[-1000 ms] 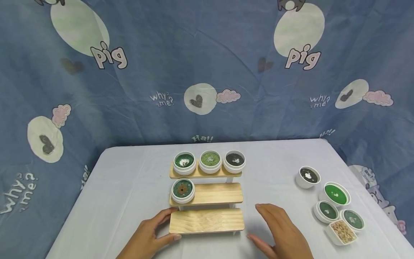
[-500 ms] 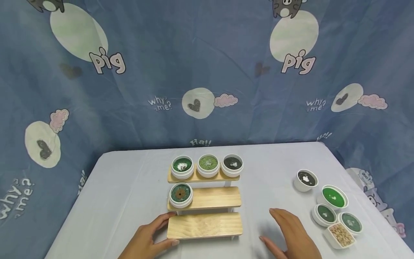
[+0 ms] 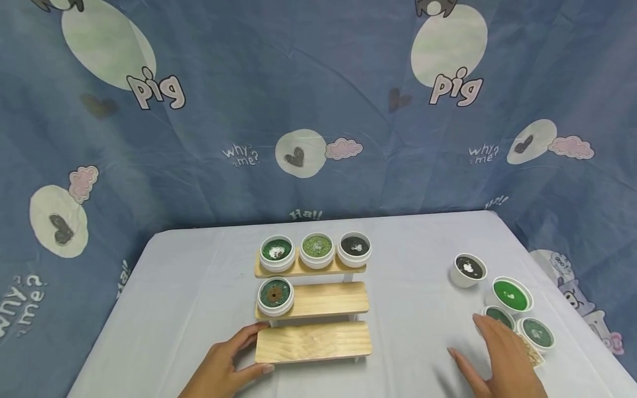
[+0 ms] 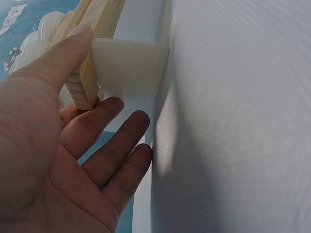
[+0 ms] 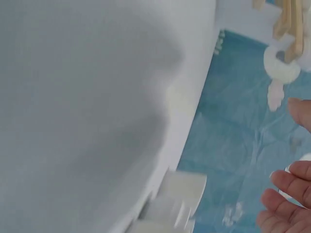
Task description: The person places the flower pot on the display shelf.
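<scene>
A three-step wooden display stand [image 3: 313,341] stands mid-table. My left hand [image 3: 226,362] holds the left end of its lowest step between thumb and index finger. The left wrist view shows the thumb [image 4: 80,36] on one edge of the wood, the other fingers spread by the white support [image 4: 129,63]. My right hand [image 3: 502,356] hovers at the right with thumb and fingers apart, nothing between them. It partly hides a dark green cup [image 3: 500,317] and a square dish of pale, nut-like pieces [image 3: 533,354]. Beside these sit a bright green cup [image 3: 510,294] and a grey-green one [image 3: 537,333].
On the top step are a green-and-white cup [image 3: 277,252], a speckled green cup [image 3: 317,249] and a black cup [image 3: 355,247]. A green cup with a brown center [image 3: 275,296] sits on the middle step. Another black-filled cup [image 3: 468,270] stands right. A blue printed cloth [image 3: 239,188] hangs behind.
My right hand has moved rightward from near the stand to the group of cups, covering part of them. The left hand keeps its hold on the lowest step. The head view shifts slightly.
</scene>
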`<state>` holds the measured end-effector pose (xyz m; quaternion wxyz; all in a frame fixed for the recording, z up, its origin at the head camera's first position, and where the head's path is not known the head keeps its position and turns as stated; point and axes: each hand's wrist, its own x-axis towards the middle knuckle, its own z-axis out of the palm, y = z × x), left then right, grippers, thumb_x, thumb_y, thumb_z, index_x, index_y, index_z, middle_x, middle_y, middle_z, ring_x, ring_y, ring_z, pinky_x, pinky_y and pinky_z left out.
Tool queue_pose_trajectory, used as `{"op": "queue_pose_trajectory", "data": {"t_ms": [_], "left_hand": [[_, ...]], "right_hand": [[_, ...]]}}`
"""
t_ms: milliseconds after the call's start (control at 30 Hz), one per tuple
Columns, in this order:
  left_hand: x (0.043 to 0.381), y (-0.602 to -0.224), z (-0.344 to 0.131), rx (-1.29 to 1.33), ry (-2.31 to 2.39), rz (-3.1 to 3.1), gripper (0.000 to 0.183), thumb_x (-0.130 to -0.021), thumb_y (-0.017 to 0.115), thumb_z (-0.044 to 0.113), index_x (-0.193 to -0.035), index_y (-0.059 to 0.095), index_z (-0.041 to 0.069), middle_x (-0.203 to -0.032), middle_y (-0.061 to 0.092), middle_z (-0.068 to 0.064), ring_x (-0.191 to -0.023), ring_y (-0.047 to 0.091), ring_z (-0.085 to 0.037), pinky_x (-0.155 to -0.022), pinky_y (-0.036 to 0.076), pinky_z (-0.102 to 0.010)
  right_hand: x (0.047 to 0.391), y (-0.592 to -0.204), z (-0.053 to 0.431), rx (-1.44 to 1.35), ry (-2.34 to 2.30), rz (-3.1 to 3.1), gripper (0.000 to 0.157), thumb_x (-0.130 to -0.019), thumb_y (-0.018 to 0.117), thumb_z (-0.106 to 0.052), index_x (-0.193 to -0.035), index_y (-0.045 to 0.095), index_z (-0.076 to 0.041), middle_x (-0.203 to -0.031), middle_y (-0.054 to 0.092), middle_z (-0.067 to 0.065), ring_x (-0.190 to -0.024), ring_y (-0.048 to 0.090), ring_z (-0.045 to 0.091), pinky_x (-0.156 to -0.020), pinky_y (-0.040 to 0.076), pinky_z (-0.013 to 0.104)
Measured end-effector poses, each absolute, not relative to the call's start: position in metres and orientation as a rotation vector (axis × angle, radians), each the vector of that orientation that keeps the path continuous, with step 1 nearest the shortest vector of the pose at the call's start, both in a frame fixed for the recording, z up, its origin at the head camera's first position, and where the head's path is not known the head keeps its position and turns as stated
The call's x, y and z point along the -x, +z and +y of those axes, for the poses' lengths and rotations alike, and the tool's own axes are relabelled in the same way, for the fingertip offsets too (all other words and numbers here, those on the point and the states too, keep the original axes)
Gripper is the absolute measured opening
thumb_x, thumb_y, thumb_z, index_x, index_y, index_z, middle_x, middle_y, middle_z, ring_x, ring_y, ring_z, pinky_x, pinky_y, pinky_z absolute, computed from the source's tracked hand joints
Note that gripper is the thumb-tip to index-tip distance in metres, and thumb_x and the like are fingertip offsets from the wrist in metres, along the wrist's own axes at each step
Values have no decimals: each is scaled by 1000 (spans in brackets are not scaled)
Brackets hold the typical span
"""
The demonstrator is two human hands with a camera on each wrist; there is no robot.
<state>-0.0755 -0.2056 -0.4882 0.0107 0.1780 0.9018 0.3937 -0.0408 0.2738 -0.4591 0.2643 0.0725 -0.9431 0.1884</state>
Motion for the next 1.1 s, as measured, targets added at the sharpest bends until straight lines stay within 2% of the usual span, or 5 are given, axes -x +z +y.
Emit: {"op": "queue_pose_trajectory", "data": {"t_ms": [67, 100, 200, 433, 1100], "left_hand": [[75, -488, -206, -560, 1227, 2818, 69, -87, 85, 47, -143, 58, 18, -136, 69, -5, -125, 64, -24, -99, 57, -41], [75, -488, -206, -559, 1222, 2821, 69, -87, 85, 47, -143, 58, 18, -136, 70, -5, -125, 64, -24, -99, 57, -41], [75, -488, -206, -538, 1214, 2816, 69, -86, 84, 48, -143, 58, 18, -136, 70, -5, -125, 64, -25, -99, 57, -42], [75, -489, -205, -539, 1220, 2815, 70, -86, 85, 47, -143, 58, 16, -135, 70, -7, -124, 65, -25, -99, 57, -43], [76, -487, -204, -525, 1209, 2813, 70, -86, 84, 48, -143, 58, 16, -136, 69, -6, -125, 64, -26, -100, 56, -44]], "right_hand": [[40, -459, 282, -177, 515, -2543, 75, -77, 92, -31, -132, 57, 8, -122, 63, 28, -114, 56, 50, -112, 38, 55], [41, -459, 286, -175, 517, -2538, 74, -78, 91, -31, -131, 57, 8, -120, 63, 29, -112, 56, 51, -104, 41, 59], [41, -460, 297, -176, 501, -2529, 74, -79, 90, -33, -127, 56, 11, -112, 63, 31, -105, 57, 53, -87, 43, 63], [35, -458, 310, 36, 395, -2678, 77, -77, 91, -28, -128, 55, 16, -117, 60, 40, -110, 54, 58, -95, 40, 70], [32, -470, 328, 223, 341, -2771, 76, -85, 85, -36, -123, 53, 22, -117, 57, 47, -102, 57, 61, -92, 43, 68]]}}
